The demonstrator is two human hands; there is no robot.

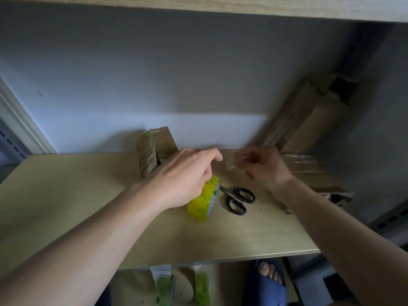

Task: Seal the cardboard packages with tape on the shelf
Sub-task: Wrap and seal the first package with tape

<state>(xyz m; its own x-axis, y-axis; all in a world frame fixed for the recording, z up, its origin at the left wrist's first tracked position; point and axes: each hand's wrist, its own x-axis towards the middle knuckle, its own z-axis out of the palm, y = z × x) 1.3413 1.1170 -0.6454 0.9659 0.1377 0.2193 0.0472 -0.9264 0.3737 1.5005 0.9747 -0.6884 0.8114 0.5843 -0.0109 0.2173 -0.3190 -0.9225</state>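
Observation:
A yellow-green roll of clear tape (204,200) stands on edge on the light wooden shelf (66,191). My left hand (187,175) grips the roll from above. My right hand (265,168) hovers to the right of it, blurred, with fingers pinched together; it seems to hold the tape's loose end (231,165). A small taped cardboard box (154,149) stands behind my left hand. A flat cardboard package (313,173) lies at the right under my right wrist. A long cardboard box (309,113) leans against the back wall.
Black-handled scissors (237,198) lie on the shelf just right of the roll. Another shelf board (220,5) runs overhead. Below the shelf's front edge are green packets (165,286) and a foot in a blue slipper (265,281).

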